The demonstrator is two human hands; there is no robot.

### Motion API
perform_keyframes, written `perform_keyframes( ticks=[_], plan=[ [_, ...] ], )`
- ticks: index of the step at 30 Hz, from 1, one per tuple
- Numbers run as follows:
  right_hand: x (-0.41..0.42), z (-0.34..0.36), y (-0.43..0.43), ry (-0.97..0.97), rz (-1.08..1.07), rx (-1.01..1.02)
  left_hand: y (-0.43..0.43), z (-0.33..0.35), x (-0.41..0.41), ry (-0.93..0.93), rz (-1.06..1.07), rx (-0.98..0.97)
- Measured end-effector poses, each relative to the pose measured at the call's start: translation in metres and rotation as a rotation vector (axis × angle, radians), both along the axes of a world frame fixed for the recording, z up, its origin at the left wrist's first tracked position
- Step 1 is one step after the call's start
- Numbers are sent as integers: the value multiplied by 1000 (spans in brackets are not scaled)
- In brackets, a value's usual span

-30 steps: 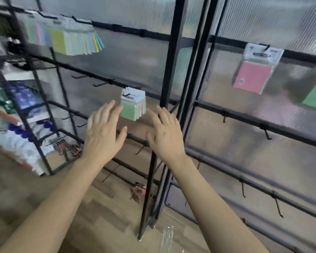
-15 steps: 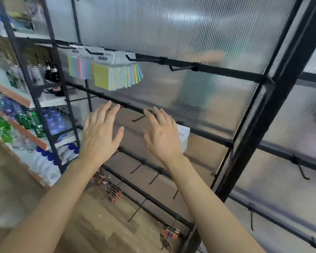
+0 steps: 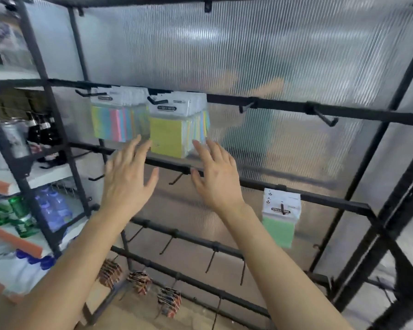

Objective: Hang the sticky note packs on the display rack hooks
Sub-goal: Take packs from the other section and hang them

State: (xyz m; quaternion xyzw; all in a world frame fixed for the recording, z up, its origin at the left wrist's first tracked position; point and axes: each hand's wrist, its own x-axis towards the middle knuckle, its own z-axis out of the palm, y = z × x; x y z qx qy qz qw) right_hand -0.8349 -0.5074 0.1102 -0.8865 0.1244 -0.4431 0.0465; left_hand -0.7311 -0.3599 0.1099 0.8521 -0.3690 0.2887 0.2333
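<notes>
The task seemed partly done: sticky note packs (image 3: 167,136) hung just above the spread, empty left grip (image 3: 126,184) and right grip (image 3: 218,179), while hooks (image 3: 323,116) further right were bare.

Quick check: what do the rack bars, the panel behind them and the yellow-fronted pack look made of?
Rack bars: likely metal, matte black paint; thin, rigid, with hooks. Panel: translucent ribbed plastic, probably; blurred shapes show through. Yellow-fronted pack: paper notes under a white card header; any clear wrap is lost to blur.
</notes>
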Motion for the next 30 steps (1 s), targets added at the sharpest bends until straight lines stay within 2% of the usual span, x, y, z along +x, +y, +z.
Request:
perform_keyframes(
  ticks=[5, 12, 18, 30],
  plan=[
    [49, 16, 33, -53, -84, -27, 24, 8, 70, -69, -64, -29],
    [86, 33, 39, -58, -273, -34, 46, 34, 145, -45, -50, -89],
    [99, 55, 30, -125, -309, -31, 40, 56, 184, -45, -85, -164],
    [106, 78, 20, -210, -387, -218, 17, 76, 234, -135, -228, -255]
  ],
)
